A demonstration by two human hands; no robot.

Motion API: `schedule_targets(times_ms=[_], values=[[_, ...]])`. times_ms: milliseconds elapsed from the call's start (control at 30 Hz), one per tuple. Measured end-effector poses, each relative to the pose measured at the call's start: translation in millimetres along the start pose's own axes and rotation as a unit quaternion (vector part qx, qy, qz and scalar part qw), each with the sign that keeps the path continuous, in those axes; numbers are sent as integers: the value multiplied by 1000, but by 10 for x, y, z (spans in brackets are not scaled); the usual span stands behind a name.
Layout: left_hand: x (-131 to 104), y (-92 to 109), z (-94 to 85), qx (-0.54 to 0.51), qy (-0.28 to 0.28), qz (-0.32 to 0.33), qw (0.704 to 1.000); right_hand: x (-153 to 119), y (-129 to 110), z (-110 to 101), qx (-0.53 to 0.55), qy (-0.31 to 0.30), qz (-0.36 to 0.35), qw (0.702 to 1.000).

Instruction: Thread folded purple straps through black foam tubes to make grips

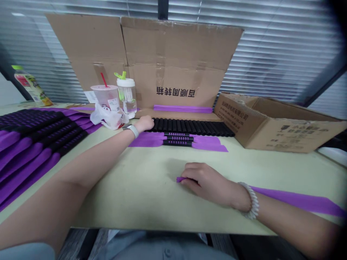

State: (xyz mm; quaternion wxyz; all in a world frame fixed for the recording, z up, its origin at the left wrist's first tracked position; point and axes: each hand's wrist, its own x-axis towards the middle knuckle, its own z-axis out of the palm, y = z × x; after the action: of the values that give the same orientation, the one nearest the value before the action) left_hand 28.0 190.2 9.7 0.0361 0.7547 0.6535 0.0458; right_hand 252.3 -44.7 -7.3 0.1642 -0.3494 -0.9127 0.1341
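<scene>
My left hand [144, 124] reaches far forward to the left end of a row of black ribbed pieces [189, 126]. Its fingers are curled and touch the end piece; what lies inside them is hidden. Near the front of the table, my right hand [203, 181] pinches the end of a purple strip [295, 200]. A short bit of that strip pokes out past the fingertips, and the rest trails under the wrist to the right. Just in front of the row lie a few purple strips [210, 144] with black slotted pieces [177, 143] around their middles.
Many purple strips with black pieces [35, 131] are stacked at left. A bagged cup [105, 99], a lidded bottle [127, 95] and a drink bottle [32, 86] stand behind. A cardboard box [279, 126] is at right. Flat purple strips [183, 108] lie by upright cardboard [179, 54].
</scene>
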Motion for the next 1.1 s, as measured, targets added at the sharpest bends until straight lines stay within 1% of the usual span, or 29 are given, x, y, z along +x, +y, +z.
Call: schedule_targets(times_ms=[167, 267, 367, 500, 567, 633, 667, 733, 800, 867, 900, 1000, 1100], values=[[76, -103, -16, -6, 23, -42, 999, 6, -6, -3, 3, 2, -2, 1000], [69, -153, -16, -15, 38, -41, 998, 10, -12, -6, 2, 2, 1, 1000], [16, -160, -33, -19, 76, -28, 997, 5, -13, -12, 0, -2, 3, 1000], [-170, -78, -131, -14, 162, 4, 987, -4, -19, -27, 3, -5, 2, 1000], [-337, 3, -210, -11, 194, 34, 980, -2, -24, -32, 4, -4, 3, 1000], [-565, 100, -279, -10, 206, 69, 976, 1, -26, -34, 3, -4, 2, 1000], [-700, 150, -299, -10, 205, 88, 975, 3, -25, -33, 3, -4, 1, 1000], [-1004, 239, -294, -11, 183, 159, 970, 3, -20, -30, 2, -3, -1, 1000], [-1323, 300, -233, -14, 158, 228, 961, 1, -14, -26, -2, 1, -1, 1000], [-1614, 322, -137, 3, 135, 273, 953, 1, -10, -21, -5, 5, -3, 1000], [-1738, 321, -88, 7, 111, 295, 949, 1, -9, -18, -5, 6, -5, 1000], [-1992, 296, 26, -6, 46, 332, 942, -1, -6, -7, -2, 7, -5, 1000], [-2095, 296, 68, -21, 9, 348, 937, -10, 2, 7, 2, 7, 0, 1000]])
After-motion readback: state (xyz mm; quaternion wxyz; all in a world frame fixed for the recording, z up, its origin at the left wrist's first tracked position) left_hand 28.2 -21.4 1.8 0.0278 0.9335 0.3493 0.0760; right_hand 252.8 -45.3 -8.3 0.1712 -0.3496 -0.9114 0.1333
